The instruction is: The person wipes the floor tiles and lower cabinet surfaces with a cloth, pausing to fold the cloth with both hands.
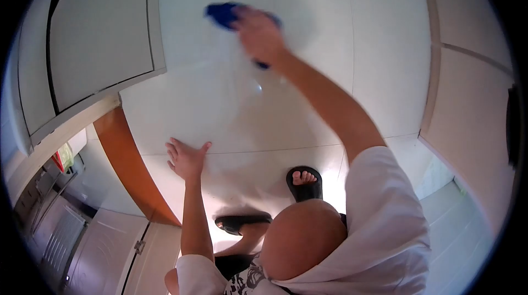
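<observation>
A dark blue cloth lies bunched on the glossy pale floor tiles, in the upper middle of the head view. My right hand presses down on it from above, slightly blurred, with blue fabric showing on several sides of the hand. The fingers' exact hold on the cloth is partly hidden. Lower and to the left, my left hand is spread with fingers apart and holds nothing. It seems to rest on the tiles, near the brown threshold strip.
A light grey cabinet stands at upper left, its lower edge jutting over the floor. Another pale cabinet or wall panel runs along the right. My feet in black sandals are below. A white door appears at lower left.
</observation>
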The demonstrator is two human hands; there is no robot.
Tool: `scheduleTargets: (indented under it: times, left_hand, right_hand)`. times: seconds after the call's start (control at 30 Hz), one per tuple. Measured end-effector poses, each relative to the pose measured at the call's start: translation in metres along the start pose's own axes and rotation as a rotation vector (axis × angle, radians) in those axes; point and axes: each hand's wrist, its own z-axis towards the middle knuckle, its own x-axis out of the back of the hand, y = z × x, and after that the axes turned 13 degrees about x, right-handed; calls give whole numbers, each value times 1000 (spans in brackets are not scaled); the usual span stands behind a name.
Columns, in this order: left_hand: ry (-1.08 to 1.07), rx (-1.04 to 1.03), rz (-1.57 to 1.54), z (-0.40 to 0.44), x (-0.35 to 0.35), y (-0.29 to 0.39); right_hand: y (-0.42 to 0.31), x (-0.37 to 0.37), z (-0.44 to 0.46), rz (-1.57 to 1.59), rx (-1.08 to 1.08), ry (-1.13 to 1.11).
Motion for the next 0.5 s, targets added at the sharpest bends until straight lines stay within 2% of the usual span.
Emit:
scheduleTargets:
  times: [0.03, 0.07, 0.2, 0.3, 0.37, 0.5]
  left_hand:
    - [-7, 6, 9, 1, 2, 1]
    - [-15, 11, 19, 1, 3, 3]
    - [1, 5, 5, 1, -2, 0]
    - [5, 3, 7, 0, -3, 0]
    - [3, 2, 11, 0, -3, 2]
    - [25, -14, 31, 2, -5, 0]
  right_hand:
    - [39, 23, -22, -75, -17, 34]
    - [71, 54, -46, -115, -126, -14]
    - [175, 152, -205, -349, -604, 113]
    - [172, 223, -335, -514, -1011, 70]
    - [158, 249, -434, -612, -1125, 73]
    - [122, 253, -467, -746, -1354, 64]
